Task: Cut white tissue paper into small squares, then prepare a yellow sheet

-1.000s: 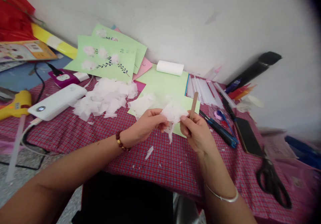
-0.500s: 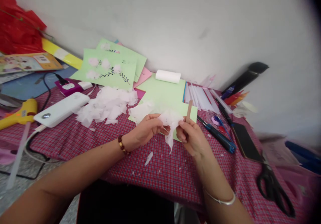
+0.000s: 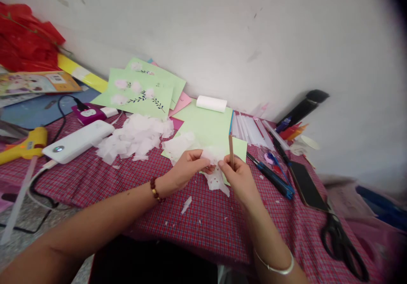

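Note:
Both hands meet over a red checked tablecloth [image 3: 210, 216]. My left hand [image 3: 187, 167] pinches a crumpled piece of white tissue paper [image 3: 215, 169] from the left. My right hand [image 3: 237, 176] pinches the same tissue from the right and also holds a flat wooden stick [image 3: 231, 150] upright between its fingers. A strip of the tissue hangs down between the hands. A light green paper sheet [image 3: 208, 125] lies just behind them.
A heap of white tissue scraps [image 3: 133, 135] lies left of the hands, beside a white power bank [image 3: 78, 140] and a yellow glue gun [image 3: 22, 144]. Green flower cards [image 3: 140, 91] lean on the wall. Pens [image 3: 271, 174], a phone [image 3: 305, 184] and black scissors [image 3: 341, 241] lie right.
My hands have drawn closer together on the tissue, and the wooden stick has turned edge-on and more upright. The camera has tilted slightly, shifting the table up in view.

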`<state>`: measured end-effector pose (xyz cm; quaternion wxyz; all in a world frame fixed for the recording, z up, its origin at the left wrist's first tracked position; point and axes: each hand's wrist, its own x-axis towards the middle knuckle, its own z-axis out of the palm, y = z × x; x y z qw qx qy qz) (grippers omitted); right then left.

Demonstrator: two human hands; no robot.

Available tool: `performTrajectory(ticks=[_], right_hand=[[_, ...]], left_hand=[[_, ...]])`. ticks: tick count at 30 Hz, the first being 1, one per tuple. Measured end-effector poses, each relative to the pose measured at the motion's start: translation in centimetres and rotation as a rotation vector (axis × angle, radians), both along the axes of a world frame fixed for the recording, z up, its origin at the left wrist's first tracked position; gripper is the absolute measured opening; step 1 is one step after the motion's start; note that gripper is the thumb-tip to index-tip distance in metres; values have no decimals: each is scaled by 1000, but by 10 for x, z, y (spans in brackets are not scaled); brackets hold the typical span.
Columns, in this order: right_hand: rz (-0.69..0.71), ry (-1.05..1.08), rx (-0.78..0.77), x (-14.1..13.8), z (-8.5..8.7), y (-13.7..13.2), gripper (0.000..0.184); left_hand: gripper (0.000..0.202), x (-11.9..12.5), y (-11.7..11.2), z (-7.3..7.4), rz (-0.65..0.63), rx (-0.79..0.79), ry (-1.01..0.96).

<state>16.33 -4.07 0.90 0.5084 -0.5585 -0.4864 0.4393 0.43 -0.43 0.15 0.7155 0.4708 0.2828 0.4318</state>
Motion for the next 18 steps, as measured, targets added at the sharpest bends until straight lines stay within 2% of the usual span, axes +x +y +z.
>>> performTrajectory(ticks=[6,12,18], right_hand=[[18,179,-54,-1,1,0,26],[81,273,-118,-4,-1,-1,27],[86,163,-74,-6,-4,-2,22]], left_hand=[[35,0,0,-3,-26,-147,-123],[41,0,-7,-3,-146,-67,105],[34,1,-8,-1,-57,-20,276]])
